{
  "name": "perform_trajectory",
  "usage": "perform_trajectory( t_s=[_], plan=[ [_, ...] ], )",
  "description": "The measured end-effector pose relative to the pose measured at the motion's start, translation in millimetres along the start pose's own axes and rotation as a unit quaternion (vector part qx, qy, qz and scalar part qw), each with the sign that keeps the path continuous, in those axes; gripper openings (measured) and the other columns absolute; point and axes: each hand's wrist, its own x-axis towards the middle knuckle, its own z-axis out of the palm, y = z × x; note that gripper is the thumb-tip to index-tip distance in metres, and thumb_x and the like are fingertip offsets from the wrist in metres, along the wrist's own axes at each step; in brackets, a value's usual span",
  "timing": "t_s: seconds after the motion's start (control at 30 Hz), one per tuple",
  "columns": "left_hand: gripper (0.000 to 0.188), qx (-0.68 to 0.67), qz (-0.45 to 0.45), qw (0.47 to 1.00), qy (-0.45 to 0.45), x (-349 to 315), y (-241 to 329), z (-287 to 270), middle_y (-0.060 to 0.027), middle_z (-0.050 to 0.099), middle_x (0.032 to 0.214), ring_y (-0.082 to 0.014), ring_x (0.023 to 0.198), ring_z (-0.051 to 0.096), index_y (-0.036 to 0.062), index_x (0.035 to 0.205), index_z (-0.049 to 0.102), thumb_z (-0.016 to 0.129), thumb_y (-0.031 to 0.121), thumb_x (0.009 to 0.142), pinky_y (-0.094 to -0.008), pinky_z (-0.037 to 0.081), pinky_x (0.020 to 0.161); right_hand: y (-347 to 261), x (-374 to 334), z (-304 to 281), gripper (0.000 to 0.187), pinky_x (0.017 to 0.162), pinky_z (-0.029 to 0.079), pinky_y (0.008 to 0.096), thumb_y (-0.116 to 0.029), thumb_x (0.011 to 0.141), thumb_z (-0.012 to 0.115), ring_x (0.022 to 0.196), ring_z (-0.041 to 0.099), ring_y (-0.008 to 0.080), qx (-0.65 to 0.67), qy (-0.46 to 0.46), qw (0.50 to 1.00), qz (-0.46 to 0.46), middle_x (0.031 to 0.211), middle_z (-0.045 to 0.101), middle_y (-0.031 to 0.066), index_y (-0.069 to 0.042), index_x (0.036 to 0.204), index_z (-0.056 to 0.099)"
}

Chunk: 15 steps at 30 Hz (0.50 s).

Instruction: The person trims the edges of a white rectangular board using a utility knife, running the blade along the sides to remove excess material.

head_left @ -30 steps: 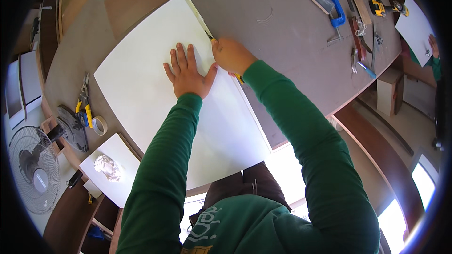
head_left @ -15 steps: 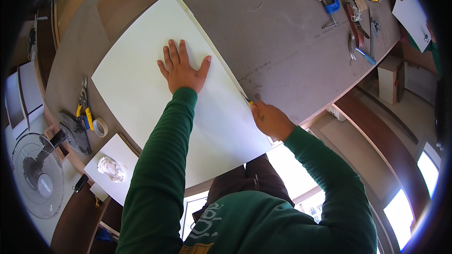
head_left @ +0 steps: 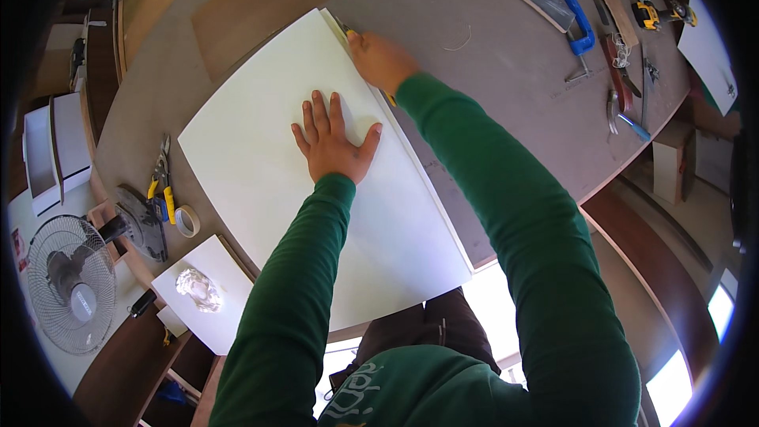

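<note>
A large white panel [head_left: 269,126] lies on the brown worktable, angled toward my body. My left hand [head_left: 336,146] rests flat on its upper middle, fingers spread and thumb out. At the panel's far right edge, my right hand [head_left: 381,62] is closed around a slim cutter knife [head_left: 390,100]. Its yellow end shows below the hand, and its tip meets the edge near the far corner. Most of the knife is hidden by the fingers. A narrow pale strip [head_left: 335,25] runs along that edge.
Snips [head_left: 163,178] and a tape roll [head_left: 187,221] lie left, near a fan [head_left: 75,285]. Crumpled clear plastic [head_left: 198,290] sits on a smaller white board [head_left: 225,324]. At the right are a blue clamp [head_left: 571,8], a hammer [head_left: 613,111] and a yellow drill [head_left: 652,16].
My right hand has slid the knife from the near part of the panel's right edge up to its far corner. My left hand stays flat on the panel. The whole view has shifted slightly.
</note>
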Motion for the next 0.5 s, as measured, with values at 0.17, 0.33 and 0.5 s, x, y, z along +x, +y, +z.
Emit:
perform_trajectory(
  t_s=[0.17,0.33,0.5],
  plan=[
    [0.095,0.002,-0.005,1.0,0.001,-0.8,-2.7,-0.2,-0.0157,0.025,0.17,-0.0337,0.158,0.019,0.014,0.16,0.037,0.058,0.072,0.088,-0.0573,0.008,0.127,-19.6,39.0,14.7,0.059,0.095,0.051,0.0505,-0.044,0.108,0.031,0.104,0.067,0.0429,-0.026,-0.024,0.999,0.02,0.109,0.072,0.0239,-0.001,0.113,0.07],
    [0.094,-0.001,-0.008,1.0,-0.003,-0.5,-2.1,-0.7,-0.0158,0.024,0.17,-0.0339,0.158,0.018,0.0139,0.16,0.037,0.059,0.071,0.089,-0.0574,0.008,0.127,-20.1,51.1,17.2,0.058,0.093,0.051,0.0494,-0.044,0.107,0.031,0.101,0.068,0.0421,-0.029,-0.02,0.999,0.003,0.105,0.073,0.0226,-0.002,0.113,0.071],
    [0.094,0.006,-0.002,1.0,0.005,-1.4,-4.0,0.9,-0.0167,0.025,0.17,-0.0352,0.158,0.019,0.0137,0.16,0.037,0.058,0.071,0.089,-0.0579,0.008,0.126,-30.7,54.8,15.0,0.057,0.096,0.051,0.0497,-0.041,0.107,0.031,0.106,0.068,0.0413,-0.039,-0.051,0.998,0.017,0.112,0.073,0.0218,-0.002,0.115,0.072]
  ],
)
